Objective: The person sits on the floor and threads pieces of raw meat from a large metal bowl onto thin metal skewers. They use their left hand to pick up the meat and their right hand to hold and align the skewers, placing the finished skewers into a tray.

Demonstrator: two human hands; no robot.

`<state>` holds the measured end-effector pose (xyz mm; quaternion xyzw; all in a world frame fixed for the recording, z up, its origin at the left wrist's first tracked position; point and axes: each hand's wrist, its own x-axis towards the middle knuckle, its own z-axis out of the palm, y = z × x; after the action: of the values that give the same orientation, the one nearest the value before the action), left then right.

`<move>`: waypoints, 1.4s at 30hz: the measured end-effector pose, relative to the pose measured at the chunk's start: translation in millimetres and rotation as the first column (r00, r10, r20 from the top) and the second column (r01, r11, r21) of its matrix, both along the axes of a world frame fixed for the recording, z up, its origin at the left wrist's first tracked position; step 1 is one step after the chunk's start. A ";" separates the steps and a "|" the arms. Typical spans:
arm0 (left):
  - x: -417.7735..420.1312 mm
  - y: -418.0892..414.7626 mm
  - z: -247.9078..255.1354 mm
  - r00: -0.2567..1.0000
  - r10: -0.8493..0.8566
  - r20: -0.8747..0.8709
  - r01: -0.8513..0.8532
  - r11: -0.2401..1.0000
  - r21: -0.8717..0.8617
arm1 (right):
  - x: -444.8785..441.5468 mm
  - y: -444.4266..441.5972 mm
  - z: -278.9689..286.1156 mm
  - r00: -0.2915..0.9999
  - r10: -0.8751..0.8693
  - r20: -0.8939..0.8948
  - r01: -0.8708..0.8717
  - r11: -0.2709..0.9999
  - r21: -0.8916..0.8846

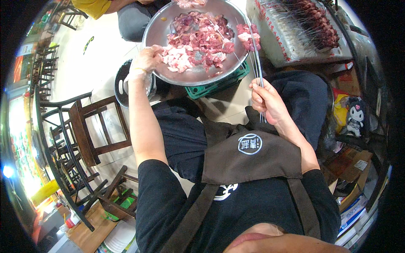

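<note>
A wide metal basin (155,28) holds raw cut meat: darker red pieces (202,41) in the middle and paler pieces (178,58) at the near left. My left hand (148,58), in a clear plastic glove, reaches over the left rim with its fingers at the pale pieces. Whether it pinches one is hidden. My bare right hand (264,99) grips several thin metal skewers (257,63) by their lower ends, right of the basin. Threaded chunks of red and pale meat (248,37) sit near their upper ends. One more skewer (237,58) slants over the basin's right rim.
Beneath the basin is a green plastic crate (202,91); a dark bucket (121,82) stands left. A white foam box (269,44) holds many loaded meat skewers (322,28). Another person's gloved hand (191,3) is at the far rim. Wooden stools (84,132) stand left.
</note>
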<state>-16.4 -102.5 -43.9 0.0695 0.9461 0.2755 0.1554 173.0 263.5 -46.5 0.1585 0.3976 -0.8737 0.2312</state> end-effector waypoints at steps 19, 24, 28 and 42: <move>-0.4 22.4 27.8 0.882 0.149 0.448 -0.458 0.503 0.733 | 0.0 -1.5 0.4 1.000 0.001 0.003 -0.001 1.000 0.024; -0.9 25.3 25.1 0.881 0.102 0.462 -0.465 0.370 0.805 | 0.4 -2.3 -3.0 0.999 0.034 0.005 -0.034 0.999 -0.006; -6.6 24.1 17.7 0.905 0.272 0.326 -0.423 0.653 0.629 | 0.2 -1.7 -1.8 0.999 0.035 0.000 -0.035 0.999 0.014; -21.6 15.2 -24.1 0.990 -0.091 -0.108 0.065 0.972 -0.224 | -0.4 -0.8 0.5 0.996 -0.075 -0.056 0.079 0.994 0.081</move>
<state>-38.0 -87.3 -68.0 0.1052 0.9748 0.1582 0.1170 172.5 262.7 -46.0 0.1599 0.4334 -0.8685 0.1798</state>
